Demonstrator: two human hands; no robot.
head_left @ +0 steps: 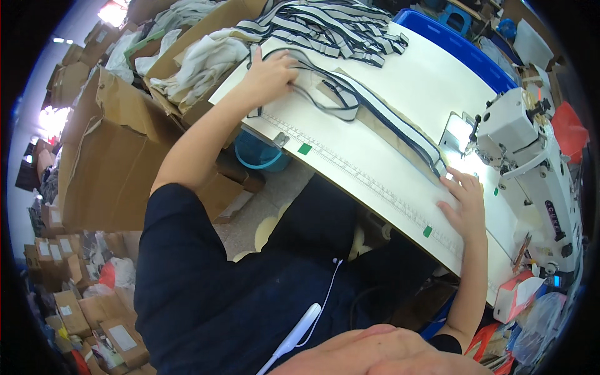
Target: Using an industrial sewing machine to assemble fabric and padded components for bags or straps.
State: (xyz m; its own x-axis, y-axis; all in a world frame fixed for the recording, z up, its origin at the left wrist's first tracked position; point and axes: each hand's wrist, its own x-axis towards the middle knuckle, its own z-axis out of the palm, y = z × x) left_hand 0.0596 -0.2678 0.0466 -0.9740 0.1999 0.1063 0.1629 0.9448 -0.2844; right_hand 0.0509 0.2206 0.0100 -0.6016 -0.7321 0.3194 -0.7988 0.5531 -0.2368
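A long striped strap (392,117) in black, white and grey runs over the white table toward the sewing machine (509,122) on the right. My left hand (272,78) rests at the strap's far-left loops, fingers spread and bent over them; its fingertips partly hide what they touch. My right hand (465,200) lies close to the machine with fingers apart, its fingertips at the strap's near end. Under the strap a beige strip (400,139) shows. Behind it, at the far edge, a heap of similar straps (331,28) is piled up.
A ruler scale (362,170) follows the near edge of the white table (431,75). A blue crate (456,44) stands beyond it. Cardboard boxes (115,156) crowd the left, some holding white cloth (215,59). Below the table sits a blue bucket (259,156).
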